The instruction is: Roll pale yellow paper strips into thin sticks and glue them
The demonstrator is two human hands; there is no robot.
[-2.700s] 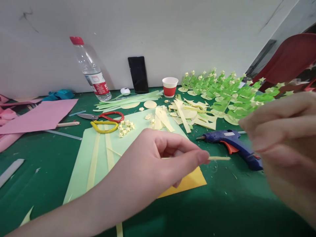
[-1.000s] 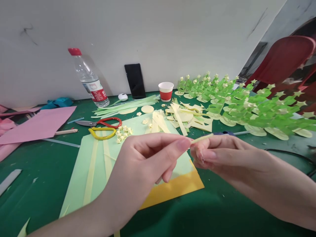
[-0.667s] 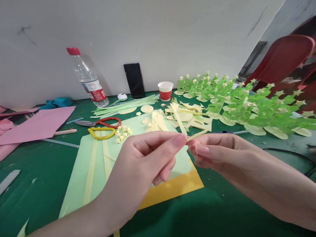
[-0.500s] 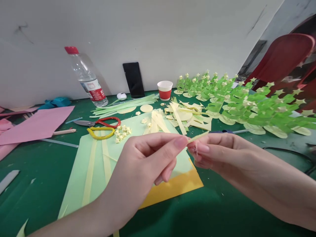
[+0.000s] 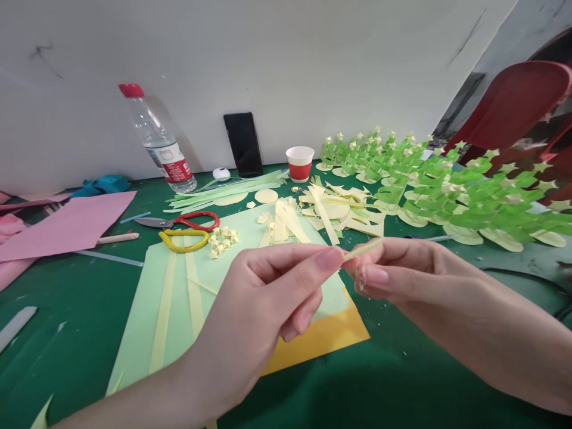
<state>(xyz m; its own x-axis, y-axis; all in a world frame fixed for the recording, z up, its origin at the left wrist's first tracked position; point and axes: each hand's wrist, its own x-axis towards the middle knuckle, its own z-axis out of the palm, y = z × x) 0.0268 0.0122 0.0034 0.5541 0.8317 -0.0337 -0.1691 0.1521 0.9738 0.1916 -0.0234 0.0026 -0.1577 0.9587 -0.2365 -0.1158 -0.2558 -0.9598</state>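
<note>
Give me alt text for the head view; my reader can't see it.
The left hand, above a green sheet, pinches a thin pale strip, the right hand at its far end. Scissors and small paper stars lie beyond, left; a bottle, phone and cup stand behind, with green paper plants at right.

Green tabletop (image 5: 402, 381), pink sheet (image 5: 75, 223), red-capped bottle (image 5: 166, 152), paper cup (image 5: 300, 165), pale green paper (image 5: 179, 310), cream scraps (image 5: 342, 210)

Head-worn view, forward and down, hands (image 5: 277, 292) near
</note>
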